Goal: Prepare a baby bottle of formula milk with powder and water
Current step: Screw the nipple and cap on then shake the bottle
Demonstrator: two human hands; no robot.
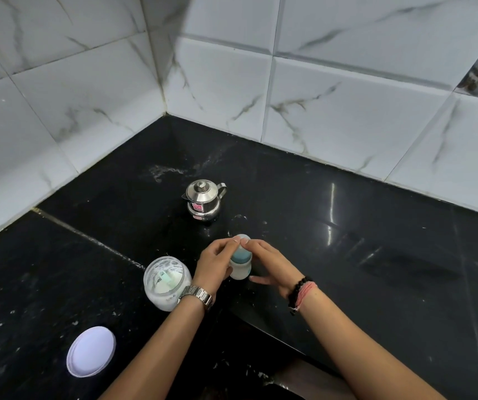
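A small baby bottle [240,265] with a teal collar and a clear cap stands on the black counter [347,241], with whitish liquid in its lower part. My left hand [216,262] wraps its left side. The fingertips of my right hand [266,264] pinch the clear cap at the top. An open jar of white powder [165,281] with a pale green scoop inside stands just left of my left wrist. A small steel pot with a lid and spout [204,200] stands behind the bottle.
The jar's white lid [91,351] lies flat at the front left. Marble-patterned wall tiles [232,82] meet in a corner behind the counter. Powder specks dot the counter. The counter's front edge steps back near my right forearm.
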